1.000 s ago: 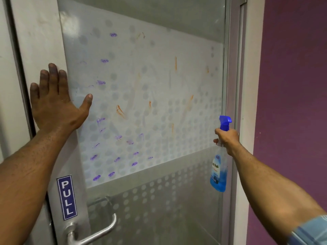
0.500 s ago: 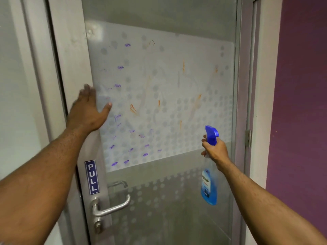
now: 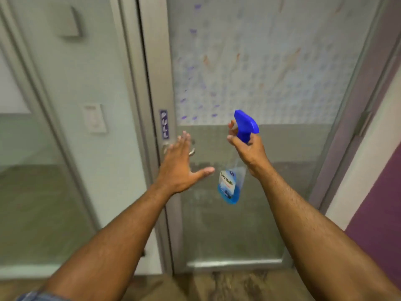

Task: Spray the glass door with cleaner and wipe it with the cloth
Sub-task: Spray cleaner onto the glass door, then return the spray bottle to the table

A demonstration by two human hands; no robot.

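The frosted glass door (image 3: 271,79) fills the upper middle of the blurred head view and carries purple and orange marks. My right hand (image 3: 248,148) grips the neck of a spray bottle (image 3: 231,185) with a blue trigger head; blue liquid shows in its hanging body, in front of the door's lower glass. My left hand (image 3: 180,164) is held flat with fingers spread, in front of the metal door handle (image 3: 192,151), which it mostly hides. No cloth is in view.
A blue PULL sign (image 3: 164,124) sits on the door's metal frame. Left of the door stands a glass partition with a white switch plate (image 3: 94,118). A purple wall (image 3: 377,231) is at the right. Brownish floor runs along the bottom.
My view has dropped and pulled back. My left hand came off the door's upper frame and moved down to handle height. My right hand with the bottle shifted left, toward the door's middle.
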